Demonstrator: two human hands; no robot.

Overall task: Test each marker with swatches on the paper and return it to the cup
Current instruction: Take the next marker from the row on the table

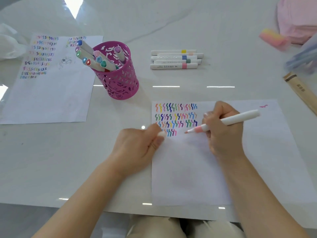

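Right hand (223,129) clamped on white pink-banded marker (223,121), centre frame, tip near white swatch paper (257,152). Left hand (142,145) pinching whitish cap (162,133), probably. Risk: smearing fresh swatches; pink perforated cup (118,78) upper left.

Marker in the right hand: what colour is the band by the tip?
Pink, on the marker, head view.
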